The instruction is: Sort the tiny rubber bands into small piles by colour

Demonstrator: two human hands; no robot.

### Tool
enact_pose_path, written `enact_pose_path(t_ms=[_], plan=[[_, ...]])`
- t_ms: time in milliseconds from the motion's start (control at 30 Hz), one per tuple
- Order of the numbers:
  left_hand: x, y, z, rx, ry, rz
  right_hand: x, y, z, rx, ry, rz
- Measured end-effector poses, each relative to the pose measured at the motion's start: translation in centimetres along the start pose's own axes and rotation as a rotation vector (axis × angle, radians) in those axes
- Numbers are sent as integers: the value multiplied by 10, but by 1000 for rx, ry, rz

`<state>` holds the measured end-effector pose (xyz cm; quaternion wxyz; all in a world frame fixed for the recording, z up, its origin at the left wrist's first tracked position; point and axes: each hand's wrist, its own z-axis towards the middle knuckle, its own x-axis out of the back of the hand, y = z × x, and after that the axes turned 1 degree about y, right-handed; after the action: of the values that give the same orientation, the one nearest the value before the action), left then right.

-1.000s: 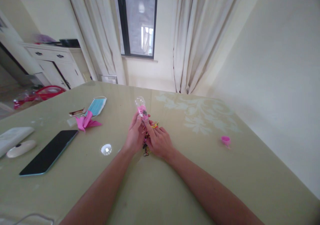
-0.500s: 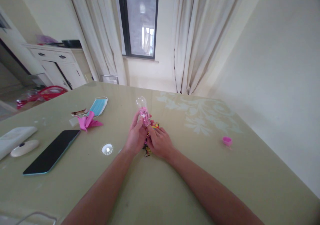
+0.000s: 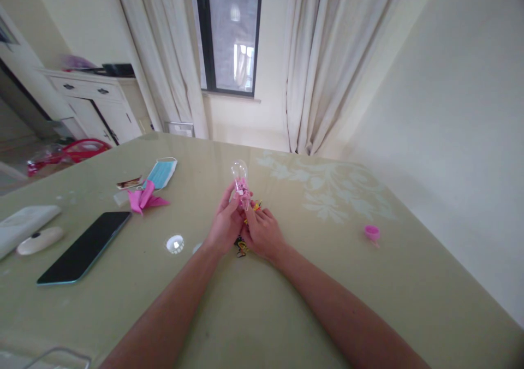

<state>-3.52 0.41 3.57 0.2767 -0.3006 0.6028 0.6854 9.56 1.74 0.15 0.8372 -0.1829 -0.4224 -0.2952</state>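
As two bare forearms stretch across a pale green bench (image 3: 327, 303), a person's hands meet near its middle over a clear, bulb-shaped container (image 3: 239, 170) with a rounded end that points away toward the window (image 3: 234, 30). Pink bands (image 3: 244, 190) fill the container's lower part. The left hand (image 3: 226, 226) has its fingers wrapped around that lower part, the thumb pressed against it. The right hand (image 3: 264, 233) sits just beside, its index finger reaching to the container's near end and its other fingers curled; whether they pinch anything, one cannot tell. Yellow and dark bands (image 3: 242, 247) lie on the bench below the hands, partly hidden by them, and more colored bands (image 3: 257, 206) show above the right hand's fingers.

Well apart to the right, a small pink cup (image 3: 372, 232) rests on the bench. To the left, near the left forearm, is a round, shiny disc (image 3: 175, 244). Farther left lie a dark-screened phone (image 3: 84, 248), a pink folded-paper shape (image 3: 146, 198), a blue face mask (image 3: 161, 173) and a rounded white case (image 3: 41, 241) beside a larger white object (image 3: 28, 220). Pale curtains (image 3: 344, 47) flank the window.
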Motion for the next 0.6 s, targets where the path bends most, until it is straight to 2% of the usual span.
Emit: enact_pose_path(t_ms=[233, 367, 500, 600], plan=[[1, 5, 4, -24, 46, -55, 1, 0, 0, 34, 58, 40], [2, 11, 5, -32, 72, -30, 7, -1, 1, 42, 42, 62], [2, 13, 6, -72, 115, -7, 21, -2, 6, 65, 31, 65], [0, 10, 6, -80, 127, 6, 38, -2, 15, -11, 62, 113]])
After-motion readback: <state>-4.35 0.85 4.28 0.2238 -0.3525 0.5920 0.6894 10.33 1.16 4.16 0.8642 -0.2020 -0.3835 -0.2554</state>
